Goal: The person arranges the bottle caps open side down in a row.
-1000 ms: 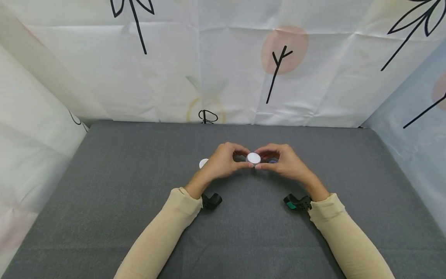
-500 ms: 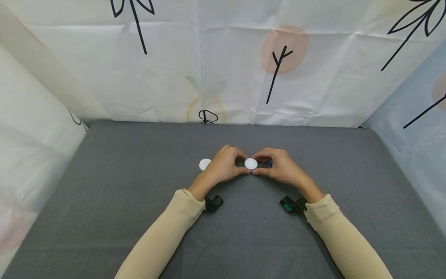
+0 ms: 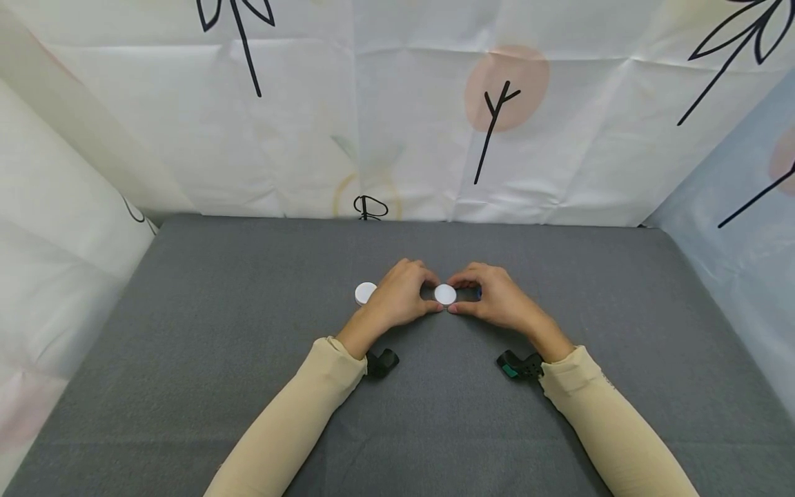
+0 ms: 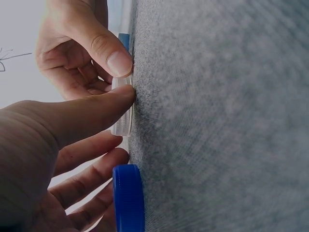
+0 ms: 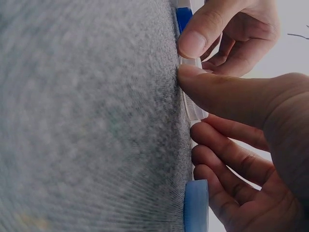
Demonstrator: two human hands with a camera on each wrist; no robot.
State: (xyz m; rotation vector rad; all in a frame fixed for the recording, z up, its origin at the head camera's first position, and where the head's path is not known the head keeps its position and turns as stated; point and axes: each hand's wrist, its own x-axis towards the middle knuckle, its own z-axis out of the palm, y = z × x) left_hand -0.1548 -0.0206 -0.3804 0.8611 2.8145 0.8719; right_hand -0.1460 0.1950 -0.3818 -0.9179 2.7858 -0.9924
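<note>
Between my two hands is a round white bottle cap (image 3: 445, 295), its flat top up and its ribbed side (image 4: 123, 126) close against the grey cloth. My left hand (image 3: 397, 293) pinches its left side with thumb and fingers. From the right, my right hand (image 3: 497, 297) does the same, so both thumbs meet at the near rim. Beside the left hand lies another cap (image 3: 364, 293), white on top in the head view; a dark blue cap (image 4: 129, 198) shows there in the left wrist view. A light blue cap (image 5: 196, 205) sits by the right hand, mostly hidden in the head view.
A grey cloth (image 3: 261, 331) covers the table. White printed sheets (image 3: 410, 103) hang behind it and along both sides. Black wrist cameras (image 3: 383, 362) are strapped below each hand.
Both hands have come down and slightly nearer and left, bringing the white cap to the cloth. More of the left-hand cap shows. Over the last half second the movement is slight.
</note>
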